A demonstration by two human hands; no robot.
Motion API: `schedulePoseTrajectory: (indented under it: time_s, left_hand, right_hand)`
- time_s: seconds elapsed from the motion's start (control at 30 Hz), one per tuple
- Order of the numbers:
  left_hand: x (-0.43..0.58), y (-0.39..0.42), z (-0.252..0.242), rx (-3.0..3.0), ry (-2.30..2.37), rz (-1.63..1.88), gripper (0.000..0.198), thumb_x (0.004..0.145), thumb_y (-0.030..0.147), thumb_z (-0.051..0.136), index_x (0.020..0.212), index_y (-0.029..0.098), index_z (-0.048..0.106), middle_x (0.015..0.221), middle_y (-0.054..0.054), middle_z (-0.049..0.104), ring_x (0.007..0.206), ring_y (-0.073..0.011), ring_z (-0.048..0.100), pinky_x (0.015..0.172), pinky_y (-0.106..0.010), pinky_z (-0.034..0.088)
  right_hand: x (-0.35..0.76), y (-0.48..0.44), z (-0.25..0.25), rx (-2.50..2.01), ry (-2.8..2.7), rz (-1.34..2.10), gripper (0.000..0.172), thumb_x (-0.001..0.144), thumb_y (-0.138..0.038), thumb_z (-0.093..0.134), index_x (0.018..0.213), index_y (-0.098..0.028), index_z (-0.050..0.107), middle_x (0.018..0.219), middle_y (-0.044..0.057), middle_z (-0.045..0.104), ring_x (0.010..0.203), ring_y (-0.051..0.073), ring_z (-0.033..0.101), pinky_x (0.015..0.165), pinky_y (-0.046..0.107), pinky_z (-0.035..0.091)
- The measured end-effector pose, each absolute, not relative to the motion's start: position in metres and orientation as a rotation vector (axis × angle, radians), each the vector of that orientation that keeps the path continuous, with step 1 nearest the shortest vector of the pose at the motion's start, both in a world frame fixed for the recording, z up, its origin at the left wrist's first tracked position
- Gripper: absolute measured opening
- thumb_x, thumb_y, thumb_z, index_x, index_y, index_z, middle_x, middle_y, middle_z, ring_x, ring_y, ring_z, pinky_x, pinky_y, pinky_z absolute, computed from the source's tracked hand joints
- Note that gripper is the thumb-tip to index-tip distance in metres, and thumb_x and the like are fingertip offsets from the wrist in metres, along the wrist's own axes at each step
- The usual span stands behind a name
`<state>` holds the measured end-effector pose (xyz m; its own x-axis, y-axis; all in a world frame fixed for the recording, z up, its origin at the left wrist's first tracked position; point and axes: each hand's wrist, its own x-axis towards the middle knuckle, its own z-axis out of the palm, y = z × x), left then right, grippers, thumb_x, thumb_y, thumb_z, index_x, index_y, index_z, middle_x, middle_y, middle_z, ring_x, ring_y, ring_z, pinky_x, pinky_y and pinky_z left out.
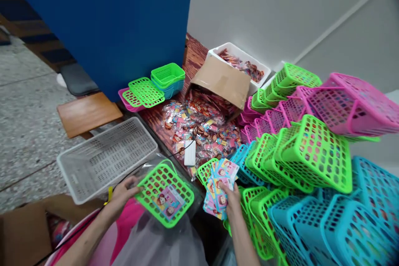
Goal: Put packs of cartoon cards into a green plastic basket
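Observation:
My left hand [124, 193] is closed on the left edge of a bright green plastic basket [150, 183] with its perforated face turned up. A colourful cartoon card [170, 203] lies on that face, and clear plastic film shows around the basket's edges. My right hand [231, 199] grips a fanned bunch of cartoon cards [215, 189], thumb on top. Below the bunch, part of another green basket [205, 170] shows. Small packaged cartoon items [205, 137] lie in a loose heap just beyond both hands.
Rows of green, pink and blue baskets [324, 153] crowd the right side. An open cardboard box [222, 79] and a white foam box [264, 68] hold packets at the back. A grey crate [107, 162], wooden stool [89, 112] and stacked baskets [168, 75] are leftward.

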<state>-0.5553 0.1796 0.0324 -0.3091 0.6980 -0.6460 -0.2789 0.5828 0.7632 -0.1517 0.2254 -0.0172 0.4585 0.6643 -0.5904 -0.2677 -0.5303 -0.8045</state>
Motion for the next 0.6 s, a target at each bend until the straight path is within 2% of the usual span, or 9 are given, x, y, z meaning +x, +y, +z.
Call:
schedulePoseTrajectory:
  time_s: [0.17,0.3,0.43,0.6]
  left_hand:
    - [-0.579,0.175,0.037,0.334,1.626,1.083,0.039,0.043,0.025,0.089,0.066,0.015,0.059,0.063,0.001,0.062,0.06,-0.0154,0.056,0.057,-0.021,0.045]
    - [-0.582,0.177,0.043,0.22,1.548,1.124,0.04,0.045,0.021,0.088,0.071,0.016,0.058,0.062,0.003,0.061,0.06,-0.0145,0.058,0.058,-0.021,0.048]
    - [-0.571,0.187,0.044,0.074,1.443,1.157,0.044,0.045,0.013,0.087,0.074,0.016,0.055,0.062,0.004,0.061,0.056,-0.0131,0.058,0.055,-0.022,0.051]
    - [-0.556,0.21,0.049,0.004,1.386,1.172,0.042,0.046,0.009,0.087,0.075,0.015,0.056,0.065,0.002,0.065,0.057,-0.0131,0.061,0.055,-0.021,0.054]
  right_hand:
    - [-0.143,0.232,-0.049,-1.895,-0.329,1.212,0.084,0.034,-0.04,0.092,0.108,-0.017,0.06,0.083,0.003,0.073,0.077,0.03,0.07,0.068,0.039,0.058]
    - [-0.138,0.233,-0.054,-2.054,-0.395,1.105,0.084,0.032,-0.052,0.087,0.102,-0.016,0.057,0.083,0.008,0.071,0.084,0.037,0.069,0.071,0.045,0.057]
    - [-0.136,0.241,-0.053,-2.255,-0.541,0.915,0.095,0.032,-0.058,0.082,0.111,-0.014,0.053,0.1,0.019,0.069,0.097,0.043,0.065,0.081,0.05,0.053]
    - [-0.138,0.249,-0.052,-2.448,-0.751,0.791,0.097,0.048,-0.06,0.077,0.127,-0.009,0.051,0.126,0.027,0.06,0.113,0.044,0.059,0.092,0.05,0.047]
